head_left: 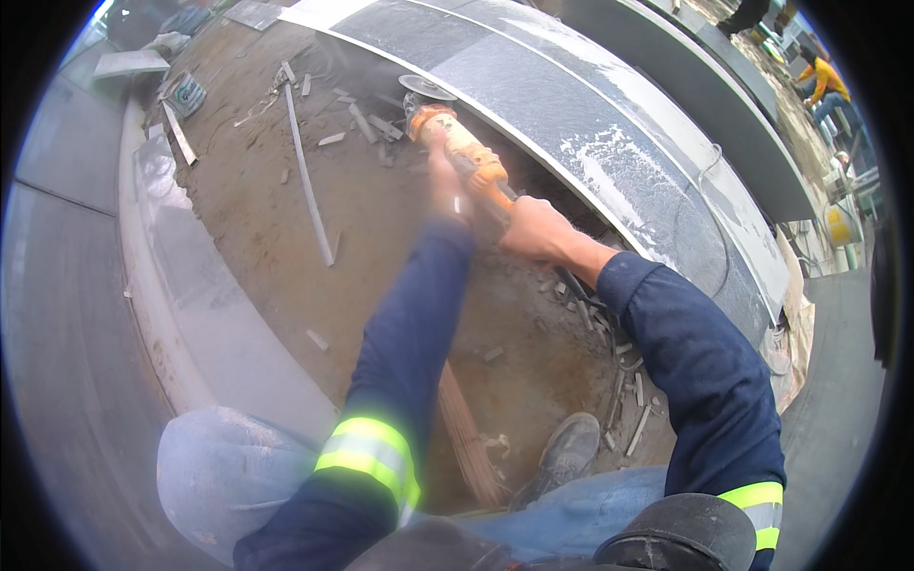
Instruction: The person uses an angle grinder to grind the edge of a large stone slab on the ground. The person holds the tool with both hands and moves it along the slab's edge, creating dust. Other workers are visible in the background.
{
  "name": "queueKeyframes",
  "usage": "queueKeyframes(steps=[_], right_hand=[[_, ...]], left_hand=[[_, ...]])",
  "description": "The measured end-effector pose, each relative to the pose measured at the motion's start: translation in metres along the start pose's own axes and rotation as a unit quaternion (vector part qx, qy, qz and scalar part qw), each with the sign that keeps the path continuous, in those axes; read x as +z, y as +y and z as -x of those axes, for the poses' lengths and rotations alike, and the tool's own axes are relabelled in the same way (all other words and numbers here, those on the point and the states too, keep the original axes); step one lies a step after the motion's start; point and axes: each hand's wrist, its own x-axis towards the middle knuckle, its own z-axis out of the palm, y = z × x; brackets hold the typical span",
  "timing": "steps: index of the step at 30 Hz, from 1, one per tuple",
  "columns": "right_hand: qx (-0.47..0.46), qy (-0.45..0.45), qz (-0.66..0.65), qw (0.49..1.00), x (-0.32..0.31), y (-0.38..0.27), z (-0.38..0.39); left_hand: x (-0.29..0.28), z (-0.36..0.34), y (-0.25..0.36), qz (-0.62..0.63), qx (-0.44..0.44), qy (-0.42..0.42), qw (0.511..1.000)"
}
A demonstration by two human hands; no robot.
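Note:
An orange angle grinder (487,169) is gripped in both my hands, pointing away from me and to the left. My left hand (446,173), partly smeared by dust or motion, is closed around the side near its head. Around the rear end of the body my right hand (545,230) is wrapped. The grinder's round disc (427,88) is at the pale near edge of a large dark grey slab (533,100); whether it touches the edge I cannot tell. White dust streaks the slab's top.
Offcut strips (309,181) and several small chips lie on the dusty ground. A pale slab (205,276) stands along the left, with a small bucket (187,95) beyond it. A cable (725,219) crosses the big slab. At the far right a person in yellow (826,86) crouches.

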Motion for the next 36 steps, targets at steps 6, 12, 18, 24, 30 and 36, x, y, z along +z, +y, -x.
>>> queueKeyframes(steps=[6,12,18,24,30,36], right_hand=[[-0.019,0.035,0.042,0.998,0.007,0.009,-0.004],[0.003,0.022,-0.001,1.0,0.006,0.011,0.005],[-0.034,0.05,0.044,0.997,0.015,0.029,-0.003],[-0.023,0.046,0.006,0.999,0.017,0.038,0.002],[-0.017,0.04,0.029,0.999,0.015,0.038,0.014],[-0.024,0.04,0.051,0.998,0.014,0.037,0.018]], left_hand=[[0.001,0.005,-0.001,-0.003,-0.001,-0.013,1.0],[0.003,0.011,-0.008,-0.01,0.011,-0.007,1.0],[0.005,0.018,-0.016,-0.012,0.018,-0.003,1.0],[0.007,0.024,-0.022,-0.021,0.034,0.012,0.999],[0.004,0.026,-0.028,-0.011,0.029,0.0,1.0],[0.001,0.025,-0.03,-0.005,0.032,0.007,0.999]])
